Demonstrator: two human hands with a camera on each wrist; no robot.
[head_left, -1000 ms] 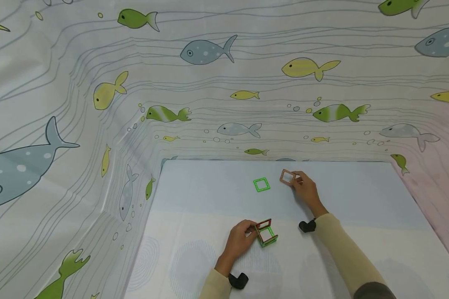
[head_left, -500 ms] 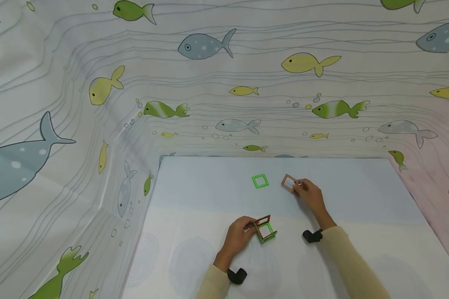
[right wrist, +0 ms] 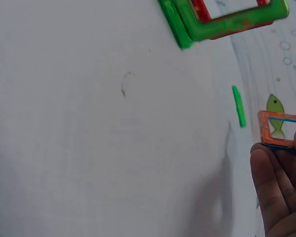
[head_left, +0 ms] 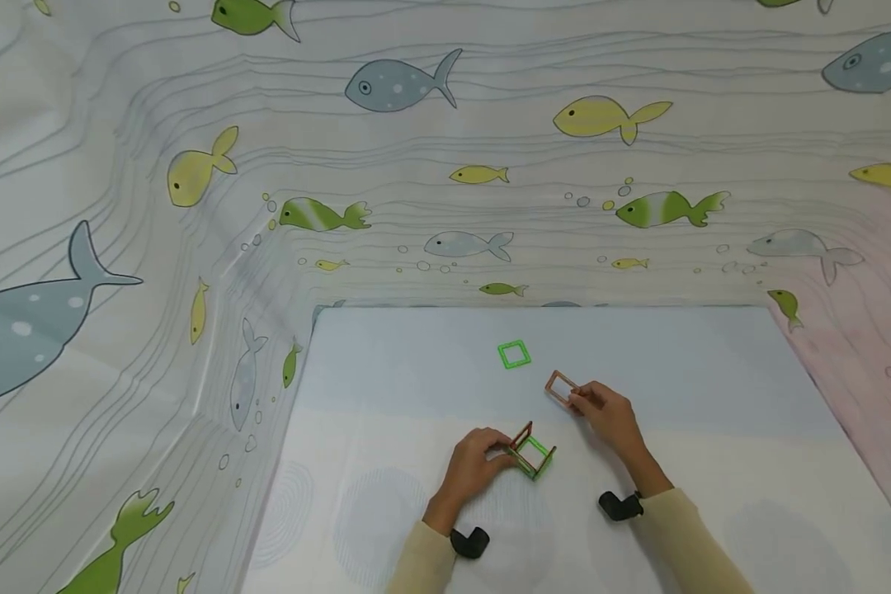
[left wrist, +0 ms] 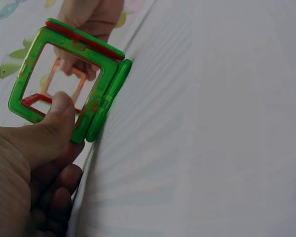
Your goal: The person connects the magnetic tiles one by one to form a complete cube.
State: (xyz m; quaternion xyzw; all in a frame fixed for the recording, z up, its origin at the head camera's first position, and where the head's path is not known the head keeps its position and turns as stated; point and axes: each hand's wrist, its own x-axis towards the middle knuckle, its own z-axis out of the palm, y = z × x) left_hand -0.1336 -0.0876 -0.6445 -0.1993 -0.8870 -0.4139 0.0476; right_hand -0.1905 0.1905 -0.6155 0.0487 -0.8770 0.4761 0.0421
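My left hand (head_left: pixel 473 464) pinches a small open box of square magnetic tiles (left wrist: pixel 25 69), green with red pieces, at its left side. In the left wrist view the thumb presses on the near green frame, with more frames standing off its edges. Up and to the right in the head view, my right hand (head_left: pixel 613 415) holds an orange square magnetic tile (right wrist: pixel 264 129) by one edge, tilted and apart from the box. A blue edge shows under the orange tile in the right wrist view. A loose green square tile (head_left: pixel 518 365) lies flat farther back on the table.
The white and pale blue tabletop (head_left: pixel 401 363) reaches back to a fish-print cloth (head_left: pixel 535 223), which also hangs along the left and right sides. A black wrist device (head_left: pixel 470 543) sits on the left wrist, another black device (head_left: pixel 620 506) on the right.
My right hand has brought the orange tile nearer to me and closer to the box, tilting it differently. The left hand has turned the box slightly. The head view has shifted a little.
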